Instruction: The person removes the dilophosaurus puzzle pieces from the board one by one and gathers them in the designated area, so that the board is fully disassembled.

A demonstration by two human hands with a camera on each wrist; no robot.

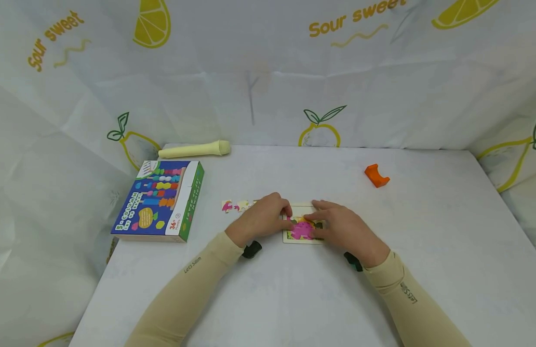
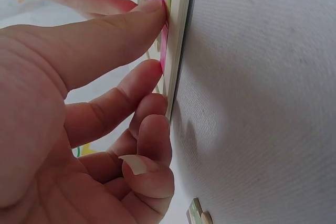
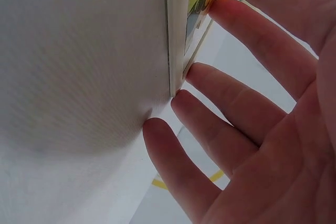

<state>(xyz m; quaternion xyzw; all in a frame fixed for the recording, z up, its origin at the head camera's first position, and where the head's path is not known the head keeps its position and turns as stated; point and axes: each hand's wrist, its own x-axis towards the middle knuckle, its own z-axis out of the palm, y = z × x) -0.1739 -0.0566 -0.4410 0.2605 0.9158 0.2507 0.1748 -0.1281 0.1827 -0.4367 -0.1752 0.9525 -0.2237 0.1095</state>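
Note:
A small puzzle board (image 1: 300, 210) with a pale rim lies flat on the table, with a pink picture (image 1: 301, 231) partly assembled in it. At the board's left side, my left hand (image 1: 264, 218) holds a pink puzzle piece (image 2: 164, 51) between thumb and index finger, its other fingers curled. My right hand (image 1: 348, 231) rests at the right side with fingers extended. In the right wrist view, its index fingertip touches the picture and other fingertips lie along the board's rim (image 3: 178, 35). My hands hide parts of the board.
Several loose puzzle pieces (image 1: 226, 206) lie left of the board. A bead-set box (image 1: 157, 200) sits at the left, with a pale yellow microphone-shaped object (image 1: 194, 150) behind it. An orange curved block (image 1: 376, 176) is at the back right.

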